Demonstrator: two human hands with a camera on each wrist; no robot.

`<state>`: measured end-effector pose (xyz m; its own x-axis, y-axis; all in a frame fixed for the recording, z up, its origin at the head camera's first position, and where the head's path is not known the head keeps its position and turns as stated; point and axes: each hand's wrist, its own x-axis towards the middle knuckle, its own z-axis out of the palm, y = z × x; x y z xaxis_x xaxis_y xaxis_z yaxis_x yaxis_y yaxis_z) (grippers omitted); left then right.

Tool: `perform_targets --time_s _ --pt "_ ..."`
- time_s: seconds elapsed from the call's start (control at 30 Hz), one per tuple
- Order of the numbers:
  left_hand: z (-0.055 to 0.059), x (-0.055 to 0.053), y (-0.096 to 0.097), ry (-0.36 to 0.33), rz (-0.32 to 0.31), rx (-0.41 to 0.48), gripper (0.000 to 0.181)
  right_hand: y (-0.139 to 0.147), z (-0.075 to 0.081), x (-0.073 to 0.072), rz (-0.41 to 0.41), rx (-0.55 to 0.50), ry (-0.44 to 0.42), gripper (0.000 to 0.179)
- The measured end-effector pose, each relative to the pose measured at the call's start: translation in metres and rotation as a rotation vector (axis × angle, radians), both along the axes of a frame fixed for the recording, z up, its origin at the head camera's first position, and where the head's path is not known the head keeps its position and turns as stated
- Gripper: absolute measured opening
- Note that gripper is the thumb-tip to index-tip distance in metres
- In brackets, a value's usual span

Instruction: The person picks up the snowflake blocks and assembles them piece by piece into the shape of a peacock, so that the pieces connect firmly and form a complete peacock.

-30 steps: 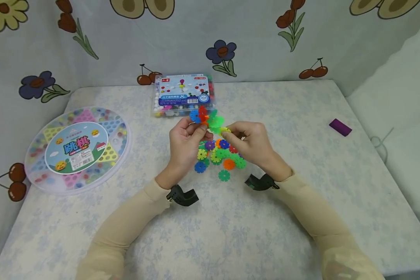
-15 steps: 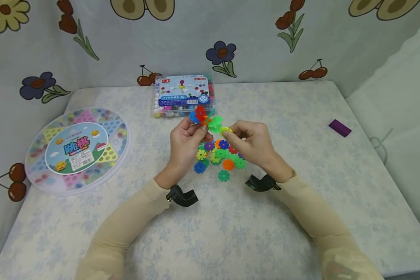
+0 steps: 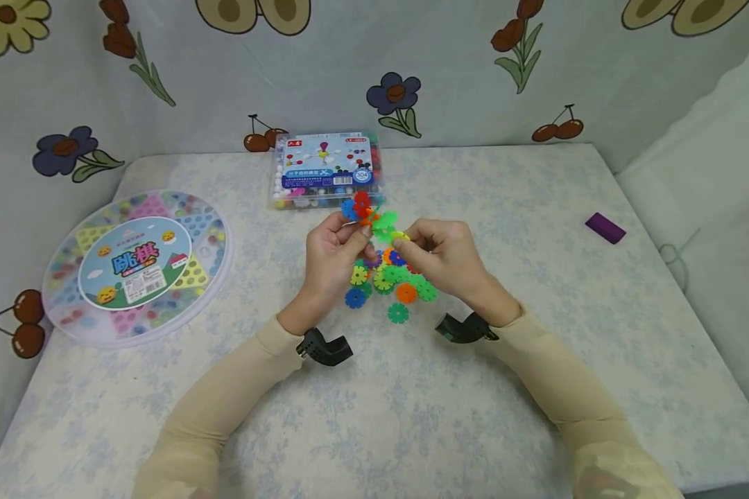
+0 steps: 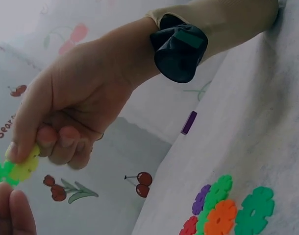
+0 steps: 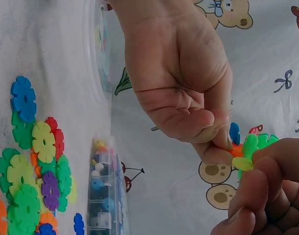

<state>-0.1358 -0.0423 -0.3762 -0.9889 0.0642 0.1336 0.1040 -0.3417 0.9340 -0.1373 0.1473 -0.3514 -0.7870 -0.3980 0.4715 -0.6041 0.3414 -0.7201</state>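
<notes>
My left hand [image 3: 333,260] pinches a joined cluster of plastic snowflake discs between thumb and fingers. In the cluster a red disc [image 3: 362,204], a blue disc [image 3: 349,209] and a light green disc [image 3: 384,222] show, with orange partly hidden by the fingertips. My right hand [image 3: 444,255] pinches a yellow disc [image 4: 25,168] by its edge, right at the light green disc on the cluster's right side. Both hands are raised over a loose pile of discs [image 3: 396,275] in green, yellow, blue, orange and other colours. A single green disc [image 3: 398,313] lies nearest me.
A clear box of coloured beads [image 3: 326,170] stands behind the hands. To the left lies a round Chinese checkers set [image 3: 212,294] under a transparent lid. A purple block [image 3: 605,228] rests toward the right edge of the patterned tabletop [image 3: 412,423].
The cluster has turned slightly in my left hand. My right hand has shifted a little left, bringing the yellow disc closer to the light green one.
</notes>
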Motion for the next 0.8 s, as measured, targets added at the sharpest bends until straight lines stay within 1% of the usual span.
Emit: perform_targets --time_s 0.1,0.2,0.3,0.37,0.43,0.5,0.57,0.67,0.73,0.8 --pt "0.0008 -0.0007 0.0005 -0.003 0.007 0.005 0.022 -0.0020 -0.0023 -0.0007 -0.022 -0.011 0.014 0.018" --pt "0.0018 -0.0024 0.0010 -0.023 0.013 0.009 0.020 -0.0033 -0.0030 -0.0012 -0.047 -0.008 0.011 0.015" --pt "0.0025 -0.0041 0.0015 -0.064 0.009 0.027 0.016 -0.0040 -0.0032 -0.0014 -0.077 -0.004 -0.008 0.011" --pt "0.0029 -0.0044 0.0016 -0.111 -0.007 0.067 0.012 -0.0043 -0.0026 -0.0014 -0.092 0.002 -0.021 0.009" --pt "0.0034 -0.0044 0.0015 -0.168 -0.036 0.131 0.009 -0.0043 -0.0022 -0.0015 -0.105 0.012 -0.034 0.009" --pt "0.0041 -0.0042 0.0010 -0.227 -0.072 0.203 0.009 -0.0040 -0.0017 -0.0018 -0.111 0.026 -0.047 0.009" --pt "0.0046 -0.0042 0.0005 -0.272 -0.102 0.272 0.013 -0.0039 -0.0015 -0.0026 -0.110 0.040 -0.066 0.009" --pt "0.0051 -0.0046 0.0002 -0.299 -0.129 0.323 0.014 -0.0026 -0.0017 -0.0048 -0.109 0.064 -0.105 0.008" --pt "0.0054 -0.0049 0.0003 -0.301 -0.126 0.330 0.015 -0.0008 -0.0012 -0.0068 -0.096 0.080 -0.134 0.008" --pt "0.0053 -0.0057 0.0004 -0.308 -0.108 0.326 0.015 0.0024 0.0002 -0.0089 -0.072 0.105 -0.178 0.009"
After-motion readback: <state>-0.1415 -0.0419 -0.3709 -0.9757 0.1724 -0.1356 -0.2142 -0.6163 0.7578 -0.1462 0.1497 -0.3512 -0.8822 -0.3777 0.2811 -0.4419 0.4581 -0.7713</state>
